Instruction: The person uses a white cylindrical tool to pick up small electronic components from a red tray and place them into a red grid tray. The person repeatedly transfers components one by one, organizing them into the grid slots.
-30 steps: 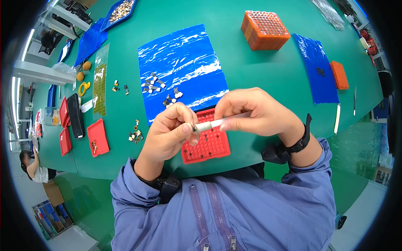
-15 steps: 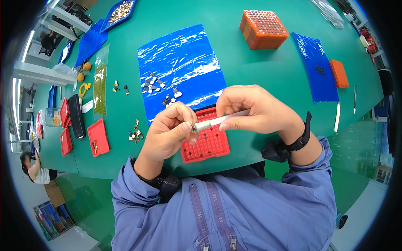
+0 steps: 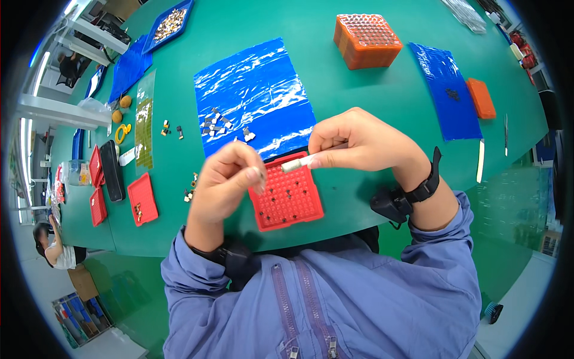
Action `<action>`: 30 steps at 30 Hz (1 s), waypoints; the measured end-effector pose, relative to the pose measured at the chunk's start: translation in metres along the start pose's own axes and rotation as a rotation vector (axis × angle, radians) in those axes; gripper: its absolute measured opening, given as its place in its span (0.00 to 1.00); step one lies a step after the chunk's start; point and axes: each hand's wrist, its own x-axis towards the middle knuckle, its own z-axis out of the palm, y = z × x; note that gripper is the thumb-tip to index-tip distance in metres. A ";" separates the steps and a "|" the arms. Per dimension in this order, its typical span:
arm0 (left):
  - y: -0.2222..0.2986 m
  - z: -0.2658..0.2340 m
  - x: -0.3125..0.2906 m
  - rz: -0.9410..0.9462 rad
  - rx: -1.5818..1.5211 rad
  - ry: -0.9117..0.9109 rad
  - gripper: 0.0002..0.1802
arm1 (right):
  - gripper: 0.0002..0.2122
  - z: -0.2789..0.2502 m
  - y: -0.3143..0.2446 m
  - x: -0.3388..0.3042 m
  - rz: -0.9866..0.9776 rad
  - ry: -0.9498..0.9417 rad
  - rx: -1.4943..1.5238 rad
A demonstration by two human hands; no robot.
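My right hand (image 3: 365,143) is closed round a white rod with a pale grey, cylindrical tip (image 3: 293,166), which points left over the red tray. My left hand (image 3: 224,182), a little blurred, has thumb and fingertips pinched together beyond the tip, apart from it. Whatever small thing may be in that pinch is too small to name. Below both hands lies the red tray (image 3: 310,206), its floor studded in a grid, with several tiny dark parts (image 3: 289,192) scattered in it. A blue glossy sheet (image 3: 257,78) behind holds several small black-and-white parts (image 3: 214,124).
Stacked orange trays (image 3: 368,45) stand at the back. To the right lie another blue sheet (image 3: 445,90), an orange block (image 3: 481,99) and tweezers (image 3: 506,134). On the left are a smaller red tray (image 3: 146,194), a black case (image 3: 111,170) and yellow-handled scissors (image 3: 122,133).
My left hand has drawn away to the left from the rod's tip, which it was touching. My right hand has shifted slightly left and up with the rod.
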 end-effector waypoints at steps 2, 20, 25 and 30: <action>0.011 -0.014 0.003 -0.016 0.328 0.208 0.05 | 0.09 0.001 0.003 0.000 -0.008 0.029 0.000; -0.009 -0.040 0.037 0.134 1.490 0.178 0.11 | 0.10 -0.009 0.011 0.002 -0.168 0.401 0.307; 0.018 -0.025 0.024 0.226 1.320 0.269 0.11 | 0.13 -0.037 -0.006 -0.017 -0.385 0.534 0.501; 0.046 -0.008 -0.002 0.212 1.252 0.223 0.09 | 0.15 -0.064 -0.007 -0.053 -0.682 0.582 0.692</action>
